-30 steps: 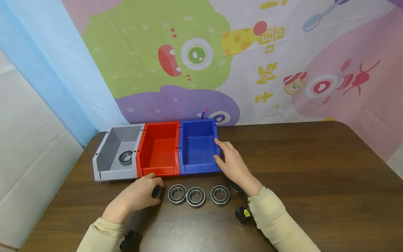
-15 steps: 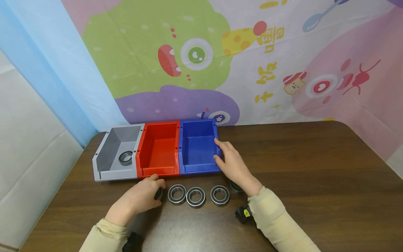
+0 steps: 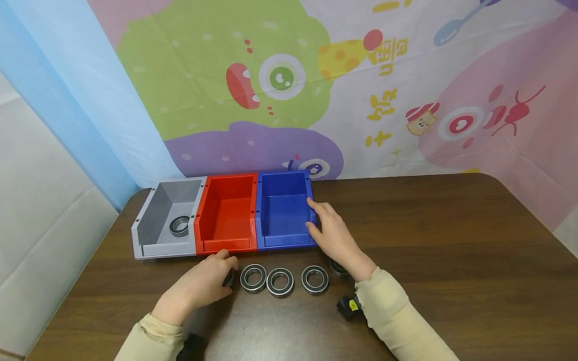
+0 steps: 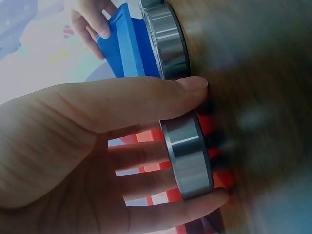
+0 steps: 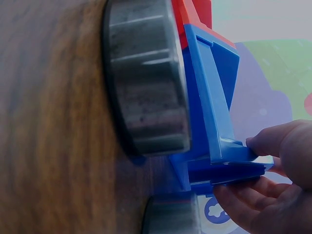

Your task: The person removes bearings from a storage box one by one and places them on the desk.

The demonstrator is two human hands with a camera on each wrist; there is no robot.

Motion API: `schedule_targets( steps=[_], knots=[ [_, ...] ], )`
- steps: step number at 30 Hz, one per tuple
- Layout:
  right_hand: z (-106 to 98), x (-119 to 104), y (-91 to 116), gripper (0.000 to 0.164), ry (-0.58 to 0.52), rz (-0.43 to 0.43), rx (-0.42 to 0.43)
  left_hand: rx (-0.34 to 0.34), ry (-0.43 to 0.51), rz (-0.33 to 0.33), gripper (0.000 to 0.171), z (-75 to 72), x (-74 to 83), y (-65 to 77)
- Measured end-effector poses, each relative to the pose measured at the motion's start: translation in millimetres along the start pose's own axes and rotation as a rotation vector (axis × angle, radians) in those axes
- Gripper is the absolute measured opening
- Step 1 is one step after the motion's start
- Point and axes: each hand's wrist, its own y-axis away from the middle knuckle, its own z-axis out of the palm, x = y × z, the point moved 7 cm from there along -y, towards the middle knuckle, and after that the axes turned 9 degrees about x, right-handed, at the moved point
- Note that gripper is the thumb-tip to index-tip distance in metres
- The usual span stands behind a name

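My left hand point(image 3: 198, 281) grips a steel ball bearing point(image 4: 187, 158) at the table, thumb on one side and fingers on the other. In the head view the hand covers most of that bearing. At the right side of the blue bin point(image 3: 285, 243), my right hand point(image 3: 336, 235) pinches the side wall between thumb and fingers. Between the hands, bearings lie flat in a row, among them a left one point(image 3: 244, 279), a middle one point(image 3: 271, 284) and a right one point(image 3: 305, 281). Another bearing point(image 3: 335, 267) is partly hidden by the right wrist.
Side by side with the blue bin stand a red bin point(image 3: 230, 245) and a grey bin point(image 3: 167, 250), along the back left of the brown table point(image 3: 433, 250). Inside the grey bin lies one bearing point(image 3: 179, 233). A printed cloth point(image 3: 352, 110) hangs behind the table.
My left hand has shifted slightly to the right, and the bearing in it has moved the same way, closer to the row. The right hand and the bins have stayed in place.
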Motion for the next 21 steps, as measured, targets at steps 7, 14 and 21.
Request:
schedule_targets(
  steps=[7,14,21],
  knots=[
    [-0.1,-0.4,0.4,0.051,-0.005,-0.002,-0.002,0.003,-0.007,0.000,0.031,2.2,0.8,-1.2],
    [-0.2,0.2,0.1,0.051,-0.007,-0.005,0.002,0.007,-0.001,-0.008,0.032,2.6,1.9,-2.0],
    [0.5,0.9,-0.8,0.051,-0.005,-0.006,0.004,0.007,-0.007,-0.019,0.032,2.1,3.2,-2.1]
  ],
)
